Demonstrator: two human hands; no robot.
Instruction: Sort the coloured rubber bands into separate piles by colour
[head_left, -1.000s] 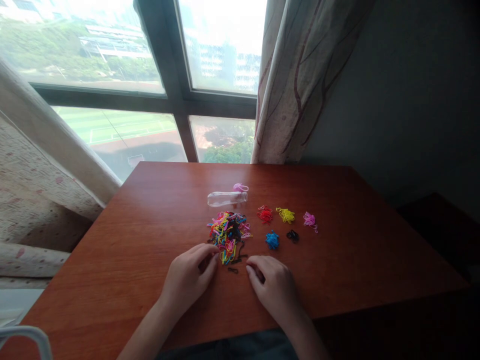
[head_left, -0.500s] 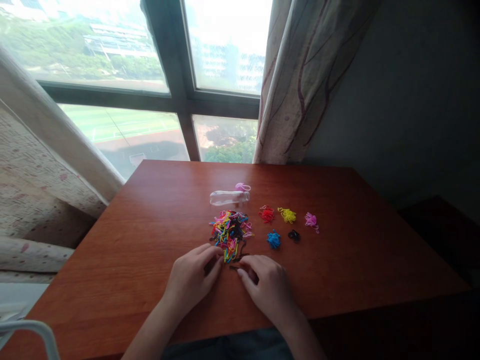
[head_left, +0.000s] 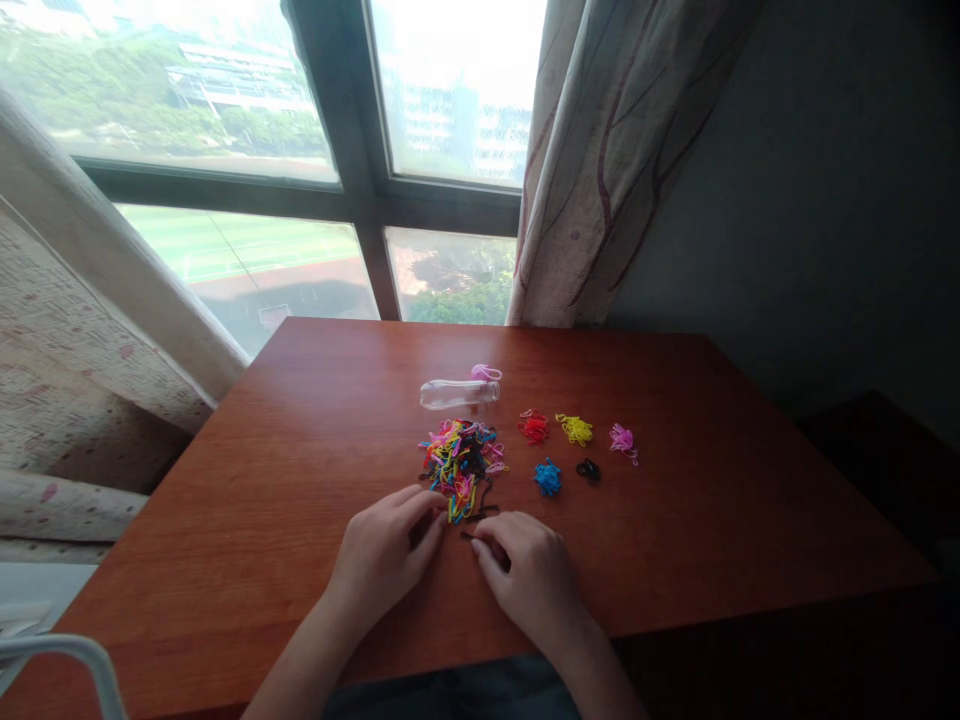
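A mixed heap of small coloured elastic bands (head_left: 459, 455) lies mid-table. At its near left edge rests my left hand (head_left: 391, 538), thumb and fingertips drawn together; what they hold, if anything, is hidden. My right hand (head_left: 526, 568), just right of the heap's near end, pinches a black elastic band (head_left: 466, 535) whose end pokes out beyond the fingertips. Other black bands lie just above those fingers. Sorted piles sit to the right: red bands (head_left: 533, 428), yellow bands (head_left: 576, 430), pink bands (head_left: 622, 443), blue bands (head_left: 547, 479) and a small black pile (head_left: 589, 471).
A clear plastic bottle (head_left: 459, 395) lies on its side behind the heap, with a pink looped cap (head_left: 485, 373) beside it. The brown wooden table (head_left: 247, 520) reaches toward the window. A curved white rail (head_left: 67, 648) stands at the lower left.
My right hand has shifted slightly left and toward me, its fingertips closing on the black elastic band away from the bands above. My left hand stays practically still.
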